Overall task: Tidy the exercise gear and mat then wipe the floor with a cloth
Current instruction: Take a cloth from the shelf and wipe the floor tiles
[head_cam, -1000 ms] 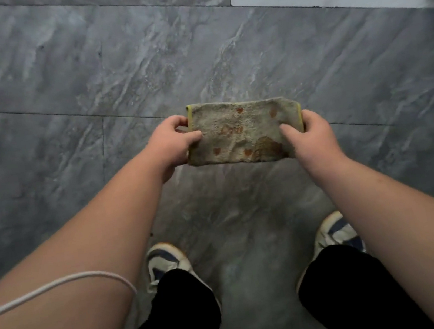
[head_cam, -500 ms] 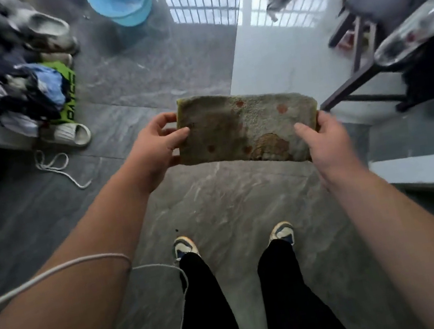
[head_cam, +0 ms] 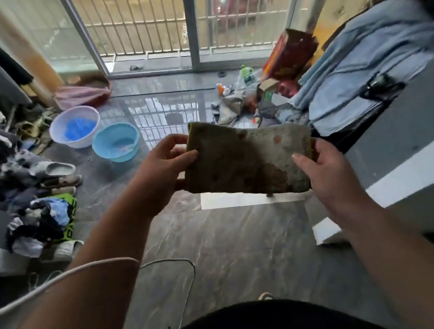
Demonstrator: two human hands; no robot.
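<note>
My left hand (head_cam: 164,170) and right hand (head_cam: 325,172) pinch the cloth (head_cam: 246,159) ends, seemingly folded; blue basin (head_cam: 116,143) at ten o'clock.

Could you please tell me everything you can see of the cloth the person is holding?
The cloth is a fuzzy, towel-like rectangle, apparently folded, dull green-brown with orange-red spots and a darker, maybe damp, patch. It is held in the air, stretched flat and tilted down to the right. The left hand pinches its left edge, the right hand grips its right edge. Nothing else touches it.
</note>
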